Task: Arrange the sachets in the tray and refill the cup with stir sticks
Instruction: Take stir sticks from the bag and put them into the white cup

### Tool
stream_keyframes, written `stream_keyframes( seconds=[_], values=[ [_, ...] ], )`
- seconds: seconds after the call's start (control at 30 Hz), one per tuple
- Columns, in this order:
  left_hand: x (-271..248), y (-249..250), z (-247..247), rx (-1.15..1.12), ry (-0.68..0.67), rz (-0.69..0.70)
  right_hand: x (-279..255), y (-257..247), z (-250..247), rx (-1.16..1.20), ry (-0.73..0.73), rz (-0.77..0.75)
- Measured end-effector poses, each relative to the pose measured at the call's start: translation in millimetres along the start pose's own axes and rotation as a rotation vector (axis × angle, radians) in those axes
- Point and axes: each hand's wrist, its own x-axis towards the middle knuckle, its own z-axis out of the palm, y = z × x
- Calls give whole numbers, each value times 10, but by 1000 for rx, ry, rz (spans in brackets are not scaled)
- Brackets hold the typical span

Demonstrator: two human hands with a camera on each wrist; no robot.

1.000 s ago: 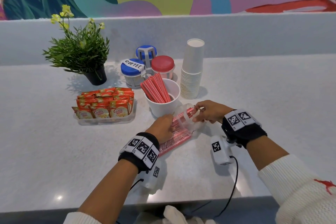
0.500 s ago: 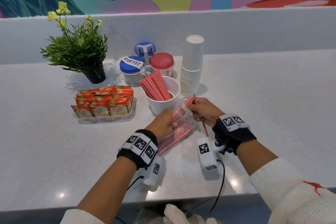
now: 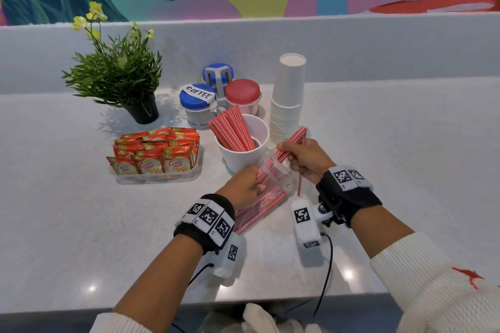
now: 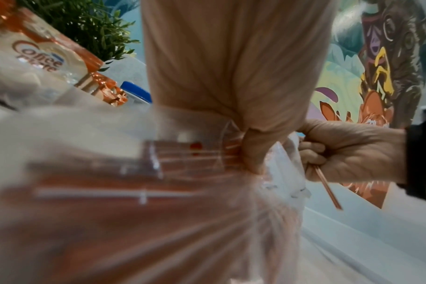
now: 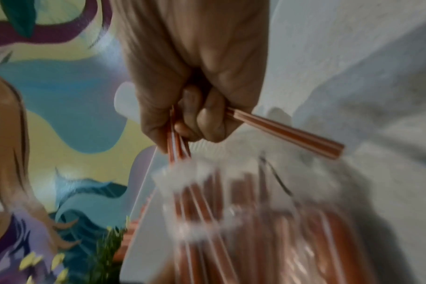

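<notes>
A clear plastic bag (image 3: pixel 273 184) of red-and-white stir sticks lies on the counter in front of the white cup (image 3: pixel 243 149), which holds several sticks. My left hand (image 3: pixel 243 186) pinches the bag (image 4: pixel 158 192) near its middle. My right hand (image 3: pixel 303 157) grips a bunch of stir sticks (image 3: pixel 293 138) that reach partly out of the bag's open mouth; in the right wrist view the fingers (image 5: pixel 202 119) curl round the sticks (image 5: pixel 292 136). One loose stick (image 3: pixel 299 184) hangs down from that hand. The clear tray (image 3: pixel 157 174) at the left holds orange creamer sachets (image 3: pixel 159 151) in rows.
A potted plant (image 3: pixel 119 78) stands at the back left. Three lidded jars (image 3: pixel 216 97), one labelled COFFEE, sit behind the cup. A tall stack of paper cups (image 3: pixel 288 100) is just right of the cup. A raised ledge runs along the back of the counter.
My right hand has drawn the bunch of stir sticks further out of the bag, up and to the right. The left hand has stayed on the bag, holding it.
</notes>
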Motion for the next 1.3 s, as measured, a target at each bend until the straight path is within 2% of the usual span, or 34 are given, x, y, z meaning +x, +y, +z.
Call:
stream_keyframes(
  seconds=[0.07, 0.13, 0.27, 0.37, 0.5, 0.63, 0.8, 0.87, 1.07, 1.2, 1.3],
  values=[
    [-16, 18, -2, 4, -7, 11, 25, -76, -50, 87, 62, -38],
    [-19, 53, -3, 0, -13, 26, 15, -110, -38, 119, 52, -55],
    [24, 95, 12, 34, -8, 35, -70, 4, 143, -115, -28, -100],
    [28, 61, 10, 60, 6, 10, -37, 52, 202, -201, 88, -161],
    [6, 23, -18, 200, 108, -102, 9, -49, 169, -114, 276, -233],
    [-39, 147, -87, 329, 224, -94, 17, -138, 191, -82, 318, -300],
    [-109, 275, -119, 324, 360, -51, 19, -207, 278, -3, 304, -409],
    [-115, 273, -102, 313, 337, -43, 16, -198, 304, -32, 288, -425],
    [-92, 132, -10, 363, 80, -106, -40, 40, 337, -159, 236, -381],
    [-105, 145, -90, 290, 80, -109, -56, 18, 368, -113, 259, -382],
    [-131, 231, -286, 204, 135, -75, 0, -137, 423, -54, 262, -429]
  ],
)
